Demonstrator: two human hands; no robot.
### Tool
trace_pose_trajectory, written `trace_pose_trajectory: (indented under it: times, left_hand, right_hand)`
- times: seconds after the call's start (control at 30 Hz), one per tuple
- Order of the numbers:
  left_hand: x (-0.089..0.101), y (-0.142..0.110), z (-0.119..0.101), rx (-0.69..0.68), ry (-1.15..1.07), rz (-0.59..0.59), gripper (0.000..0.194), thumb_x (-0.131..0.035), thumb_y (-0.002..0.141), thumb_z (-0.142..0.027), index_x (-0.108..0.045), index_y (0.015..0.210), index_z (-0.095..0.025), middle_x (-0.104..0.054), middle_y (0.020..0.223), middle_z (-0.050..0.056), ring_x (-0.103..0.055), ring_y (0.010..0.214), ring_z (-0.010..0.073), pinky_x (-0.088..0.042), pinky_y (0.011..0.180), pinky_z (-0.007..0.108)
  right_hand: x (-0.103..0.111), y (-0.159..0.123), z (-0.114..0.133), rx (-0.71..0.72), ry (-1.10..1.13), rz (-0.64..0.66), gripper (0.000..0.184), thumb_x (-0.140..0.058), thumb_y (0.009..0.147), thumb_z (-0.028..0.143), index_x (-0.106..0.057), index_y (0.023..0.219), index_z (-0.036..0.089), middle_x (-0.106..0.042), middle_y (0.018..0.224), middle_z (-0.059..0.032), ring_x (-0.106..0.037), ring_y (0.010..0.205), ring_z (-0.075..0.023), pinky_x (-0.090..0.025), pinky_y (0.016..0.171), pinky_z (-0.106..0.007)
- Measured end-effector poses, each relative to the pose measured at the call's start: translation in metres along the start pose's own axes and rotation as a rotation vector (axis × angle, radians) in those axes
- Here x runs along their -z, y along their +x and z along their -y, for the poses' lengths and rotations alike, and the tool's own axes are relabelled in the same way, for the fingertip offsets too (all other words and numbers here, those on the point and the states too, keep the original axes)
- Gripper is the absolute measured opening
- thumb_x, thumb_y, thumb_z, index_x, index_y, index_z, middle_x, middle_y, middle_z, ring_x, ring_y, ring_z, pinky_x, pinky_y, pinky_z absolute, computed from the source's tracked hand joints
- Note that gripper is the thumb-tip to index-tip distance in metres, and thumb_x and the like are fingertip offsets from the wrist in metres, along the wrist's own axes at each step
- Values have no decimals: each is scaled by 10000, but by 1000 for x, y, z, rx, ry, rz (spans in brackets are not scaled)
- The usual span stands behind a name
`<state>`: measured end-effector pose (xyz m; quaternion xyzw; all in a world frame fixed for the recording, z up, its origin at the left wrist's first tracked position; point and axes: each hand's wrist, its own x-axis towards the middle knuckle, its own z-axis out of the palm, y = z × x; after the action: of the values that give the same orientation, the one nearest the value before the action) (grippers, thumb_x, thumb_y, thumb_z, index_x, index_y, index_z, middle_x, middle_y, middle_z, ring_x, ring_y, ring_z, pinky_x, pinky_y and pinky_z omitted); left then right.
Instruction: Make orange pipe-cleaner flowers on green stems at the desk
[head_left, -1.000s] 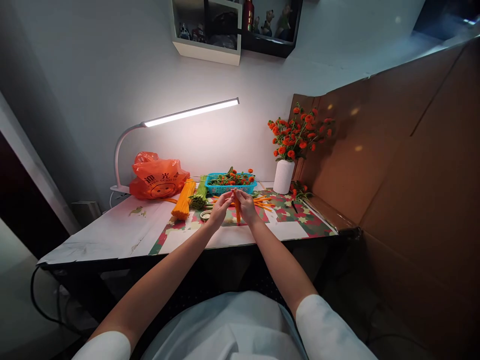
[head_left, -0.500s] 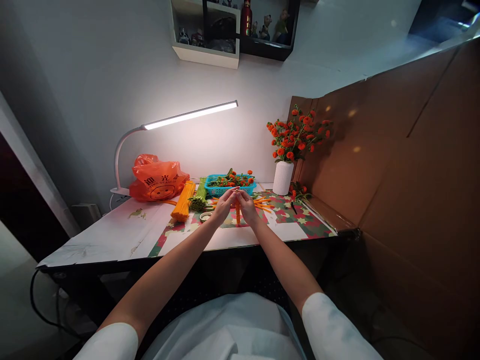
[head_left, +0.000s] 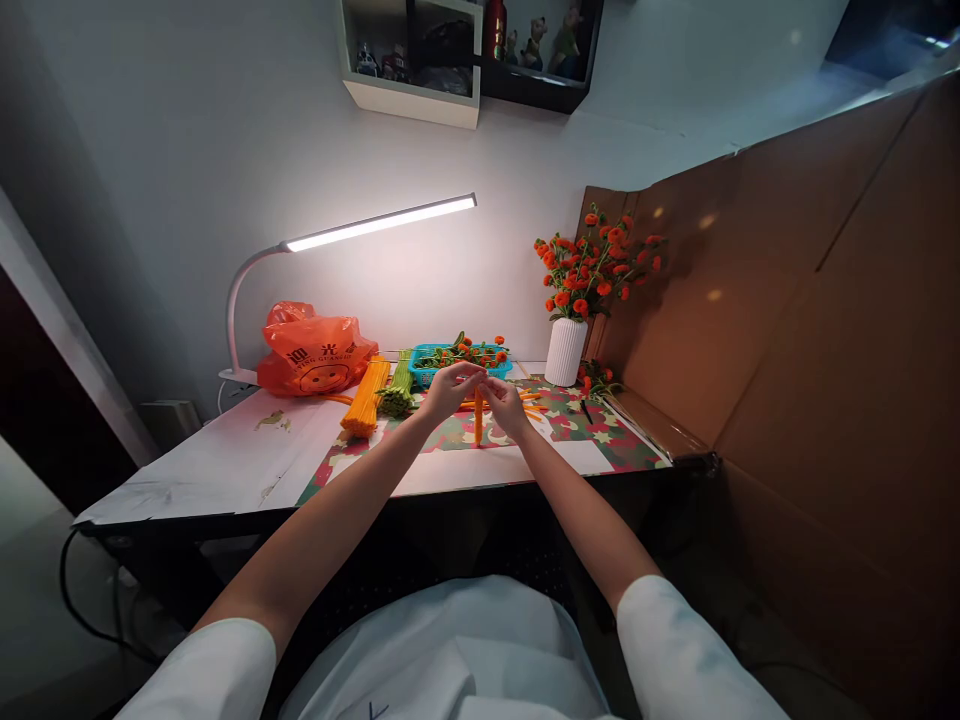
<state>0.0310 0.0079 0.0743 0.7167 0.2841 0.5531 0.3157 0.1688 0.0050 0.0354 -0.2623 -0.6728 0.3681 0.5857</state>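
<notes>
My left hand (head_left: 451, 388) and my right hand (head_left: 504, 402) meet over the table, fingertips pinched together at the upper end of a fuzzy orange pipe cleaner (head_left: 478, 422). Its lower part hangs upright between them, and the fingers hide the top. Behind the hands, more orange pipe cleaner pieces (head_left: 532, 406) lie spread on the patterned mat. A blue basket (head_left: 426, 379) stands just beyond, holding green stems with orange pompom flowers (head_left: 466, 352).
Bundles of yellow-orange pipe cleaners (head_left: 367, 398) and green ones (head_left: 397, 390) lie left of the hands, beside a red plastic bag (head_left: 315, 355). A lamp (head_left: 382, 222) arches overhead. At the right stand a white vase (head_left: 565, 352) of orange flowers and a cardboard wall (head_left: 787, 290).
My left hand has risen slightly and arched over the top of the pipe cleaner. My right hand has shifted a little right and down, still pinching. The view has tilted slightly.
</notes>
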Motion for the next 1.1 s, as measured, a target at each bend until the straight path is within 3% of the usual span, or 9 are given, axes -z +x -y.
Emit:
trace_pose_trajectory:
  times: [0.2, 0.43, 0.7, 1.1]
  left_hand:
    - [-3, -2, 3, 7, -12, 27, 340, -714, 704, -459, -702, 882, -169, -719, 829, 67, -676, 823, 206, -533, 724, 309]
    - [-13, -4, 3, -15, -66, 75, 294, -720, 712, -404, -700, 895, -175, -704, 818, 59, -676, 810, 198, -529, 748, 319]
    - [-14, -5, 3, -19, -51, 84, 285, -699, 735, -395, -677, 905, -167, -692, 798, 53, -682, 772, 195, -534, 724, 323]
    - [-16, -5, 0, -17, -45, 98, 321, -719, 709, -434, -675, 881, -166, -710, 789, 55, -676, 730, 187, -525, 712, 318]
  right_hand:
    - [6, -24, -11, -82, -45, 15, 484, -624, 739, 617, -705, 930, 179, -701, 810, -61, -641, 801, -206, -501, 758, -339]
    - [21, -32, -5, -113, -248, 32, 396, -641, 744, 549, -714, 861, 177, -718, 870, -71, -648, 847, -220, -484, 771, -340]
    - [15, -47, -9, -155, -378, 83, 279, -579, 803, 407, -699, 764, 159, -703, 757, -45, -603, 693, -157, -448, 643, -263]
    - [17, -46, -3, -268, -495, 149, 156, -607, 769, 265, -676, 679, 159, -669, 683, -15, -556, 600, -111, -401, 594, -228]
